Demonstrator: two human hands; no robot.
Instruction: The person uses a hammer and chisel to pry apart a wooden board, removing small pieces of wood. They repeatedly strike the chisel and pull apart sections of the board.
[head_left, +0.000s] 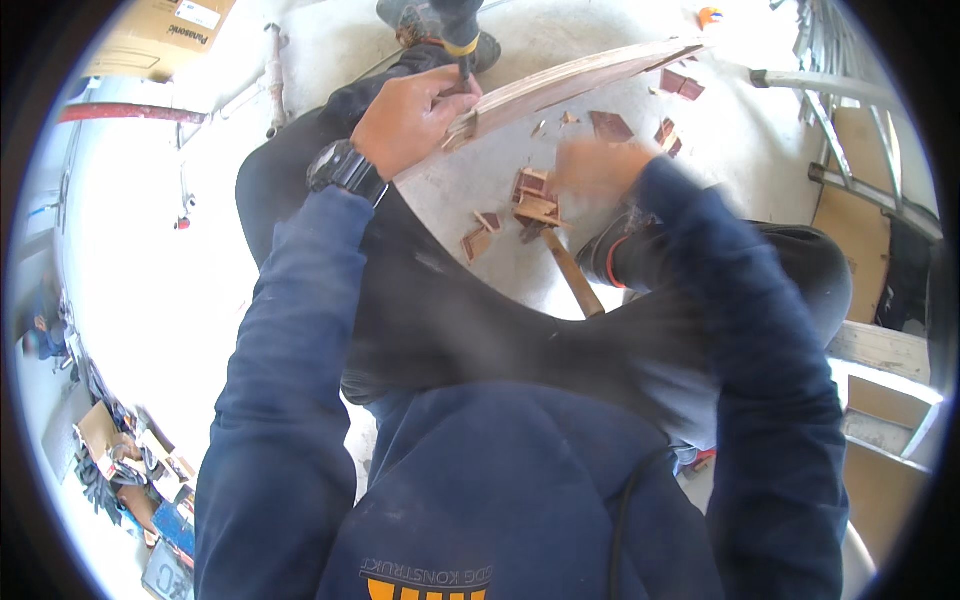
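Note:
My left hand, with a dark watch on its wrist, is closed around the shaft of an upright black-handled tool with a yellow band. The tool's tip is hidden by the fingers. Right beside it is the near end of a long, thin layered wooden board, which slants up to the right. My right hand is smeared by motion above the floor, and its fingers cannot be made out. Below it lies a wooden handle, its upper end among broken reddish-brown wood pieces.
More wood chips are scattered on the pale floor. My bent legs flank the work, with a shoe near the handle. Metal ladder-like frames stand at the right. A cardboard box sits far left, and boxes with clutter lie lower left.

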